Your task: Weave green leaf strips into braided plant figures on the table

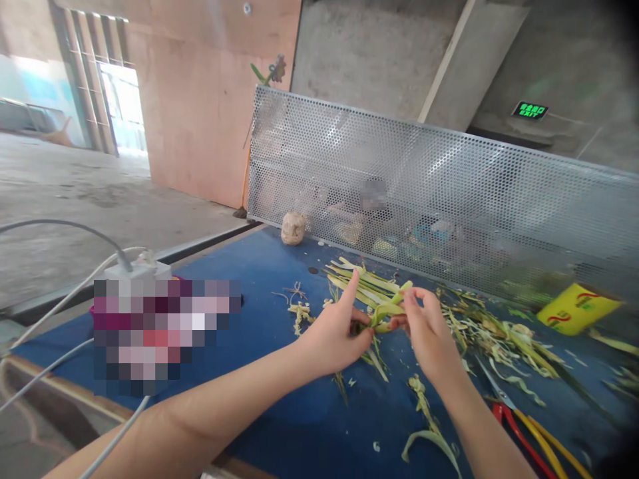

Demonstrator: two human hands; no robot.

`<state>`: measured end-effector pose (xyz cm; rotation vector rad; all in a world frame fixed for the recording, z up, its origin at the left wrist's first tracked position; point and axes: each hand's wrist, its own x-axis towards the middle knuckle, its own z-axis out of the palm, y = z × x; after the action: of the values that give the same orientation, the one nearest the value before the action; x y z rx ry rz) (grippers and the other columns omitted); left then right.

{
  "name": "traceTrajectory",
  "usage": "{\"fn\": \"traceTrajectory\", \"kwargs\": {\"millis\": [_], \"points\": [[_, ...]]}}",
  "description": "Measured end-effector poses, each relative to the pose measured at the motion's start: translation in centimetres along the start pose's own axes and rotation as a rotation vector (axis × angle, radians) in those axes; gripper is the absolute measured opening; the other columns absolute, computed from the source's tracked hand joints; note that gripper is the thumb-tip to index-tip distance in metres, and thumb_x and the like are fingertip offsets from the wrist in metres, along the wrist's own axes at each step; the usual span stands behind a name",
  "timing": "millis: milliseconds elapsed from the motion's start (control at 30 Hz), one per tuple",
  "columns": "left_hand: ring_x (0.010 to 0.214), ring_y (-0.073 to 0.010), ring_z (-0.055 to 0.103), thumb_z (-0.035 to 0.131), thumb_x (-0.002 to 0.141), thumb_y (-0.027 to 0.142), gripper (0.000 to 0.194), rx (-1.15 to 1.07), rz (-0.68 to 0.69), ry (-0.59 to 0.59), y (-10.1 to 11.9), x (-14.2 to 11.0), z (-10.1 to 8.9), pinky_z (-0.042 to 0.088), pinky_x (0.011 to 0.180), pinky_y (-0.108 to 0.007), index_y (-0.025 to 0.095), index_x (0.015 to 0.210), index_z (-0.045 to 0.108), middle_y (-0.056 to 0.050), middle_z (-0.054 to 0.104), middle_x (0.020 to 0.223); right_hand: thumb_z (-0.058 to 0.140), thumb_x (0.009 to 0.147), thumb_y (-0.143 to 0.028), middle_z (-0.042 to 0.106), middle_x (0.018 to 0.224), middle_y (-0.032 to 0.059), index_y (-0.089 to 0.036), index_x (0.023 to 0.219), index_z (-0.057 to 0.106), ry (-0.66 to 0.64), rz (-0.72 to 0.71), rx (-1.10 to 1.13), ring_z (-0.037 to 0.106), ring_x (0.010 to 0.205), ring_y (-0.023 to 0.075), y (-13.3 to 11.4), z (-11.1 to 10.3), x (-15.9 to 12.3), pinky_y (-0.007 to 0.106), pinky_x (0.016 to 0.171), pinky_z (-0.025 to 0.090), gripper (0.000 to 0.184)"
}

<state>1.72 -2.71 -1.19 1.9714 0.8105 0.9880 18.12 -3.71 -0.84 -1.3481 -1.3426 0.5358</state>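
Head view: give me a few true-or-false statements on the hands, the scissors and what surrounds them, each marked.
1. The left hand and the right hand both hold the green leaf strip. True.
2. The red-handled scissors are in the right hand. False: the red-handled scissors lie on the blue table.
3. A perforated metal panel stands beyond the hands. True.
4. The yellow container is left of both hands. False: the yellow container is to their right.
5. The lit exit sign is green. True.
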Motion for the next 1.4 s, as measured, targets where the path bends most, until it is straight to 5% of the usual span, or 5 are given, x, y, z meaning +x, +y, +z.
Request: {"fn": "traceTrajectory", "kwargs": {"millis": [300,567,933,1100,1400], "points": [[0.056,-0.0097,0.048,0.051,0.072,0.016,0.089,-0.277,-0.143,-0.030,-0.8,0.5,0.5,0.037,0.052,-0.021,0.009,0.138,-0.008,-0.006,0.066,0.080,0.066,0.067,-0.039,0.063,0.063,-0.0011,-0.022,0.093,0.042,0.025,-0.036,0.434,0.062,0.059,0.0183,0.4,0.0,0.3,0.034,0.062,0.050,0.040],[0.058,-0.0094,0.048,0.057,0.069,0.014,0.087,-0.365,-0.228,-0.062,-1.8,0.7,0.7,0.035,0.051,-0.020,0.009,0.138,0.005,-0.006,0.065,0.080,0.023,0.090,-0.042,0.064,0.083,0.0074,-0.020,0.086,0.054,-0.037,-0.536,-0.086,0.059,0.087,0.0226,0.0,-0.7,-1.2,0.039,0.076,0.043,0.038],[0.048,-0.0047,0.045,0.058,0.066,0.007,0.074,-0.511,-0.393,0.085,-1.4,1.4,-0.3,0.034,0.047,-0.017,0.011,0.131,0.021,0.004,0.060,0.065,0.032,0.086,-0.008,0.065,0.100,0.0036,-0.024,0.109,0.053,-0.253,-1.080,-0.762,0.052,0.093,0.0214,-1.5,-0.6,-2.4,0.039,0.078,0.025,0.035],[0.048,-0.0050,0.046,0.060,0.066,0.007,0.066,-0.524,-0.398,0.033,-0.7,1.2,-0.2,0.036,0.048,-0.018,0.008,0.125,0.030,0.006,0.057,0.059,0.032,0.087,-0.006,0.063,0.090,0.0031,-0.028,0.116,0.052,-0.129,-1.040,-0.746,0.054,0.081,0.0170,-1.2,-0.3,-2.4,0.037,0.076,0.024,0.042],[0.044,-0.0039,0.050,0.061,0.067,0.008,0.043,-0.653,-0.386,-0.060,-1.1,1.0,0.3,0.038,0.047,-0.016,0.009,0.107,0.045,0.006,0.059,0.055,0.033,0.089,-0.023,0.055,0.095,0.0098,-0.017,0.135,0.029,-0.430,-0.963,-0.751,0.048,0.087,0.0221,-2.2,-0.7,-2.3,0.037,0.077,0.035,0.047]]}}
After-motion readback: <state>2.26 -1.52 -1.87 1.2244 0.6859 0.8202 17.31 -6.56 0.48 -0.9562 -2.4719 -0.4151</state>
